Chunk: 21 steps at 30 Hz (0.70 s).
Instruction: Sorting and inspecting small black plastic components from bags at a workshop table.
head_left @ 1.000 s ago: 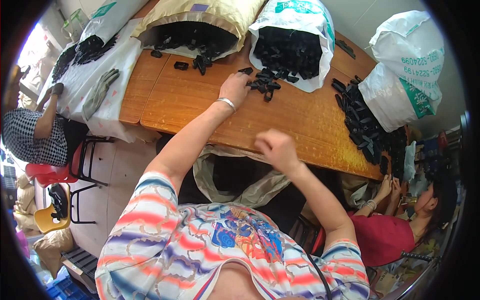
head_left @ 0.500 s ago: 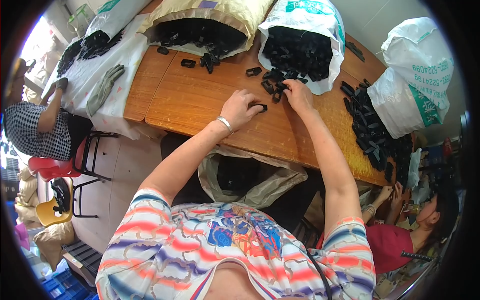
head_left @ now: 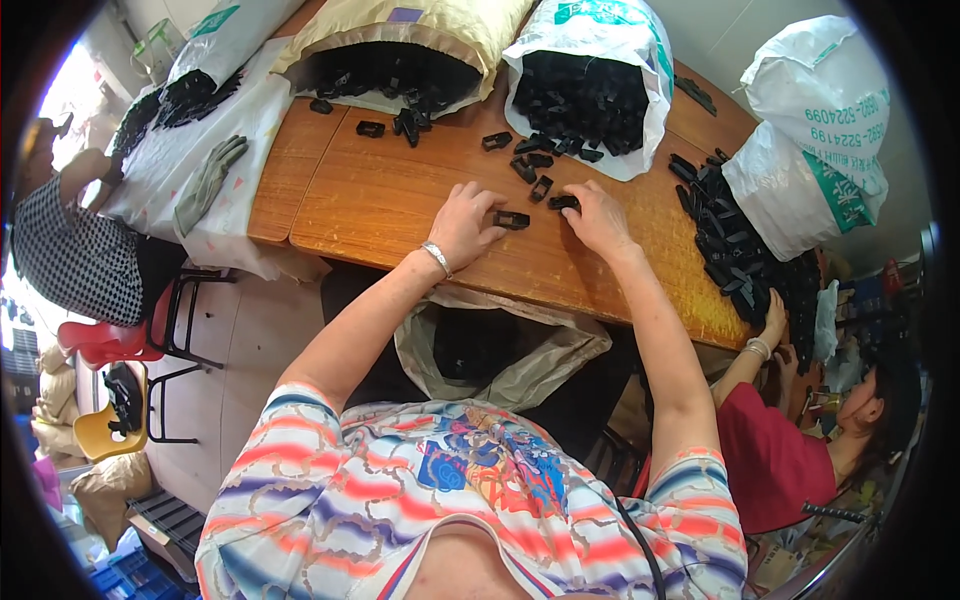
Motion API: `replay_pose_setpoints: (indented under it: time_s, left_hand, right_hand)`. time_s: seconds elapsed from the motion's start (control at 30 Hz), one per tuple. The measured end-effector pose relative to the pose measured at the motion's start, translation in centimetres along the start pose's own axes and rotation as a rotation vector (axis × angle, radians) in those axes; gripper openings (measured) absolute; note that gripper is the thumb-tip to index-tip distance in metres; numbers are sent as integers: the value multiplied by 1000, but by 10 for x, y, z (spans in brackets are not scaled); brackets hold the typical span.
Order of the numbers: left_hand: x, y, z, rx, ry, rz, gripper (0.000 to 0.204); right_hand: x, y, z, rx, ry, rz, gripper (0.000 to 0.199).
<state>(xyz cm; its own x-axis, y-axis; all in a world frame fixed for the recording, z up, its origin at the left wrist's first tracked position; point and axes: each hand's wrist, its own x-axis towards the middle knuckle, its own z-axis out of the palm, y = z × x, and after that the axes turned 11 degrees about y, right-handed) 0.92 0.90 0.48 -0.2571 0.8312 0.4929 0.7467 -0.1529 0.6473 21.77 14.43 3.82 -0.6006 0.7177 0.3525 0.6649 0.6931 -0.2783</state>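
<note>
My left hand rests on the wooden table, its fingertips on a small black plastic frame piece. My right hand lies just right of it, fingertips pinching another black piece. More loose black pieces lie just beyond my hands, spilling from an open white sack full of them. A bracelet sits on my left wrist.
A yellow sack of black parts lies at the table's far left. White sacks and a black parts pile sit right. An open bag hangs below the edge. One person sits right, another left by a red stool.
My right hand has gone from near the table's front edge up to the loose pieces, then drawn back toward me with one. My left hand has pulled back with a piece too.
</note>
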Motion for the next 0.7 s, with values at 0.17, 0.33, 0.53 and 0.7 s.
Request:
replay_pose_setpoints:
  time_s: [0.17, 0.33, 0.53, 0.7]
  left_hand:
    - [1, -7, 5, 27, 25, 23, 27]
    - [1, -10, 5, 34, 14, 14, 26]
    - [2, -9, 7, 29, -6, 11, 25]
    - [3, -7, 5, 39, -19, 18, 25]
  right_hand:
    - [-10, 3, 12, 100, 99, 22, 25]
    - [-21, -48, 6, 262, 177, -131, 23]
    - [-14, -61, 13, 222, 96, -107, 19]
    - [-10, -62, 10, 151, 38, -151, 18]
